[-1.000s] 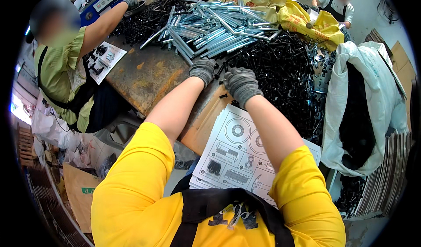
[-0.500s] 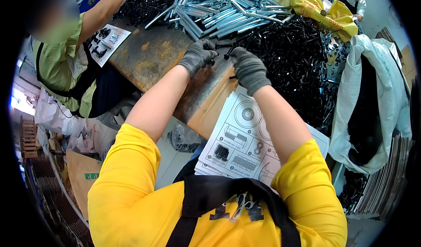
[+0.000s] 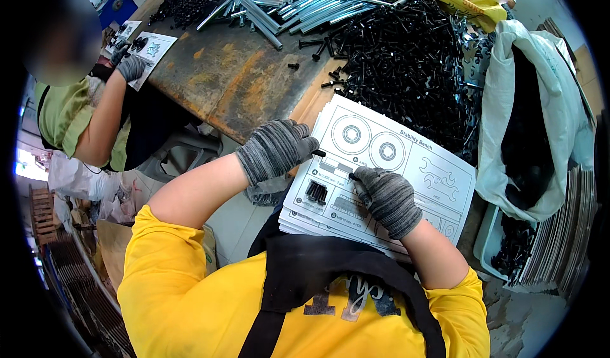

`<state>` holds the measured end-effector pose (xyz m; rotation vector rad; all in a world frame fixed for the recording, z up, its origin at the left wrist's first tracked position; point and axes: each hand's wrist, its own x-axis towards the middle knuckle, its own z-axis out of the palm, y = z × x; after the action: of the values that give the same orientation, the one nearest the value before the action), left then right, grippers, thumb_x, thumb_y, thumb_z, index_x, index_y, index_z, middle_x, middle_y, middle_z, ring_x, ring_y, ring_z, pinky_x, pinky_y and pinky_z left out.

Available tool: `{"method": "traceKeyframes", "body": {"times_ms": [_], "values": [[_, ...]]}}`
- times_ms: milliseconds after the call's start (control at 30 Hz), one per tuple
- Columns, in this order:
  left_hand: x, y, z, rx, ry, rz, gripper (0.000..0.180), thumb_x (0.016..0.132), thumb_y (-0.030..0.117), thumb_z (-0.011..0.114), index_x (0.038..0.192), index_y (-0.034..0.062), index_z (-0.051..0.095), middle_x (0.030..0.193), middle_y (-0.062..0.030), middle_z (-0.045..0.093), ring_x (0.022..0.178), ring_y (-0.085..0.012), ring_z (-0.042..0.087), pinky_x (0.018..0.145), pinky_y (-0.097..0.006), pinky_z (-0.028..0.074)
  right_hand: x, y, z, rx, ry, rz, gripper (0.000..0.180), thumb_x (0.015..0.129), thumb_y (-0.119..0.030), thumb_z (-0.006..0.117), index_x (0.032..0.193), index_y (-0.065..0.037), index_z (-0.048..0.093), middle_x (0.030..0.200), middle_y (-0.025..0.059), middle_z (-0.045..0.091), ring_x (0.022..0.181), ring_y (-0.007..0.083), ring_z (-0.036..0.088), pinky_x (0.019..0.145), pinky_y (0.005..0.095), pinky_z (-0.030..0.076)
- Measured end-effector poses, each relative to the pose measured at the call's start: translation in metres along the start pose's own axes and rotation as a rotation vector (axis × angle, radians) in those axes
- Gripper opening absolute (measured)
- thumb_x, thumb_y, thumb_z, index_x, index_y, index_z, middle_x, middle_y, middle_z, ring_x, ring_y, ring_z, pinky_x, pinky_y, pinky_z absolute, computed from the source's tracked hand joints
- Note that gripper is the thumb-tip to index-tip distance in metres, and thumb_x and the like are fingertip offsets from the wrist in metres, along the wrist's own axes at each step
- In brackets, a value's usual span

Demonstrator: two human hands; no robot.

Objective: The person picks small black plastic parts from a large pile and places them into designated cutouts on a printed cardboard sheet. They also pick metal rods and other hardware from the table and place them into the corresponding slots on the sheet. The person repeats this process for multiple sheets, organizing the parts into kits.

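Observation:
Both my hands wear grey striped gloves and hover over a stack of printed sheets (image 3: pixel 438 151) with line drawings of hardware. My left hand (image 3: pixel 276 151) is closed, with a black bolt (image 3: pixel 320 154) poking out from its fingertips above the sheet's left side. To its right, my right hand (image 3: pixel 389 202) pinches another black bolt (image 3: pixel 352 176), mostly covered by the fingers. A small cluster of black bolts (image 3: pixel 316 193) lies on the top sheet, just below the left hand. Beyond the sheets spreads a large heap of black bolts (image 3: pixel 406 53).
Silver metal tubes (image 3: pixel 305 5) are piled at the back of the worn table (image 3: pixel 222 78). At right stand an open white sack (image 3: pixel 499 135) and stacked cardboard (image 3: pixel 559 250). A yellow sack (image 3: pixel 470 2) lies behind the heap. On the left a co-worker (image 3: pixel 82 116) handles a card of parts.
Both my hands have come back from the edge of the bolt heap to above the printed sheets, carrying bolts. The co-worker's outstretched arm has returned to the card.

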<state>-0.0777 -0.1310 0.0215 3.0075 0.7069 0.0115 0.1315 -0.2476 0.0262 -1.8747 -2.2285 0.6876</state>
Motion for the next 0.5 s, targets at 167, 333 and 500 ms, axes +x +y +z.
{"method": "traceKeyframes", "body": {"times_ms": [167,333,500], "values": [[-0.001,0.005,-0.006,0.096,-0.124,0.014,0.015,0.076,0.025,0.057,0.079,0.011,0.06,0.064,-0.0065,0.053,0.063,-0.024,0.057,0.054,-0.036,0.047,-0.008,0.0,0.001,-0.147,0.016,-0.053,0.02,0.08,-0.023,0.055,0.092,-0.007,0.058,0.072,0.0108,0.061,0.065,0.0265,0.06,0.058,0.0354,0.049],[0.009,0.014,-0.013,0.156,-0.279,0.016,0.014,0.076,0.022,0.055,0.078,0.0088,0.059,0.068,-0.009,0.057,0.065,-0.0249,0.059,0.053,-0.037,0.048,-0.009,-0.008,0.0,-0.382,-0.065,-0.2,0.028,0.077,-0.022,0.055,0.097,-0.003,0.053,0.074,0.0122,0.061,0.064,0.0275,0.061,0.058,0.0373,0.049],[0.029,0.011,-0.028,-0.089,-0.523,-0.117,0.021,0.081,0.025,0.054,0.08,0.006,0.06,0.07,-0.0126,0.06,0.068,-0.0278,0.06,0.059,-0.039,0.047,0.007,-0.011,-0.011,-0.162,-0.209,-0.048,0.024,0.08,-0.02,0.052,0.094,-0.001,0.053,0.072,0.0154,0.06,0.065,0.0276,0.061,0.059,0.0375,0.049]]}}
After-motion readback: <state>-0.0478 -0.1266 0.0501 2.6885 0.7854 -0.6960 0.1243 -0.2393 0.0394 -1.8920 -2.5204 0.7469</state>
